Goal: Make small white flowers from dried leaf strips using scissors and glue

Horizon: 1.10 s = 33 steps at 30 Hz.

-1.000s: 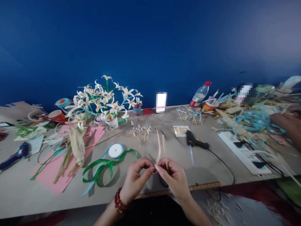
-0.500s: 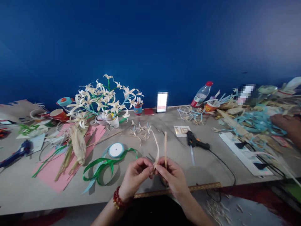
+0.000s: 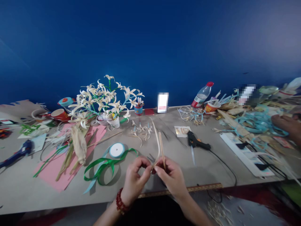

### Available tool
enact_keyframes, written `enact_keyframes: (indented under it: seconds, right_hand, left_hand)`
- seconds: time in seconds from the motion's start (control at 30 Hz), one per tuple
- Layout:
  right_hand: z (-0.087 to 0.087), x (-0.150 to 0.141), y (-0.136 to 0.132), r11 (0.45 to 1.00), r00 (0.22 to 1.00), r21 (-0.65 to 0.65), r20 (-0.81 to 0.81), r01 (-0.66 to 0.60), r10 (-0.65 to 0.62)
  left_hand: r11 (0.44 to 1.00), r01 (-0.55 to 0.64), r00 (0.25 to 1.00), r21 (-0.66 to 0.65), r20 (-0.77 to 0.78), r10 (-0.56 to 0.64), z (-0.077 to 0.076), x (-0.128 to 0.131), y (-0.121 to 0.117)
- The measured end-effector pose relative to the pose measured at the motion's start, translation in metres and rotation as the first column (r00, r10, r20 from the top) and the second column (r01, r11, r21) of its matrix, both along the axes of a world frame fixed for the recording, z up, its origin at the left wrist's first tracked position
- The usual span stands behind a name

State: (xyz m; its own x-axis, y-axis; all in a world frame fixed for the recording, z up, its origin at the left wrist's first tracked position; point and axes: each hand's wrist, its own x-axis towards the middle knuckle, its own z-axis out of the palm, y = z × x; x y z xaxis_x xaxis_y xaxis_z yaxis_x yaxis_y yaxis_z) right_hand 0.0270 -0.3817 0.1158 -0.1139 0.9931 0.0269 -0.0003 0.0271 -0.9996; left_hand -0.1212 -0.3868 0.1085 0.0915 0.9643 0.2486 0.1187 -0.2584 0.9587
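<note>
My left hand (image 3: 137,179), with a red beaded bracelet on its wrist, pinches the lower end of a long pale strip (image 3: 157,138) that looks like dried husk. My right hand (image 3: 172,179) is closed with its fingertips on the same end, almost meeting the left ones. A thin tan stick (image 3: 161,147), perhaps a pair pressed together, stands up from between the right fingers. What lies right at the fingertips is too small to make out. Just beyond the hands, small pale flowers (image 3: 143,130) with blue-wrapped ends lie on the table (image 3: 131,201).
Green ribbon (image 3: 101,171) and a white spool (image 3: 117,150) lie left, near a potted bunch of pale flowers (image 3: 110,97). A black glue gun (image 3: 198,141) and a power strip (image 3: 245,155) are right. Another person's hand (image 3: 283,124) works at far right.
The pale strip bends and shifts between my fingertips, and the stick tilts from upright to leaning left. Both hands keep nearly the same place and grip.
</note>
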Motion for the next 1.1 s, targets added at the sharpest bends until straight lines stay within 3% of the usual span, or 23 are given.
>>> enact_keyframes:
  seconds: [0.07, 0.17, 0.33, 0.5, 0.67, 0.83, 1.1]
  right_hand:
    - [0.000, -0.002, 0.001, 0.997, 0.994, -0.076, -0.112, -0.027, 0.018]
    - [0.000, -0.004, 0.001, 0.993, 0.991, -0.110, -0.130, -0.032, 0.018]
    - [-0.002, -0.004, 0.000, 0.997, 1.000, -0.081, 0.025, -0.009, 0.011]
    - [-0.002, -0.005, 0.000, 0.997, 0.999, -0.076, 0.021, -0.025, 0.027]
    - [-0.001, -0.004, -0.001, 0.999, 0.997, -0.052, 0.076, -0.009, 0.013]
    - [-0.001, -0.003, -0.001, 0.999, 0.993, -0.049, 0.112, -0.018, 0.023]
    - [0.002, 0.002, -0.004, 0.995, 0.956, 0.100, 0.291, -0.014, -0.016]
  left_hand:
    - [0.984, 0.083, 0.976, -0.160, 0.215, -0.047, -0.001, 0.002, 0.000]
    - [0.967, 0.141, 0.929, -0.212, 0.366, -0.056, -0.002, 0.003, 0.000]
    - [0.989, 0.050, 0.978, -0.138, 0.208, -0.021, 0.000, 0.001, 0.003]
    - [0.982, 0.076, 0.962, -0.173, 0.272, -0.026, 0.002, 0.001, 0.004]
    - [0.998, 0.044, 0.994, -0.036, 0.099, -0.040, 0.005, 0.000, 0.002]
    - [0.999, 0.035, 0.997, 0.019, 0.075, -0.036, 0.008, -0.001, 0.002]
    - [0.999, 0.040, 0.999, 0.032, -0.015, -0.039, 0.009, 0.001, 0.000]
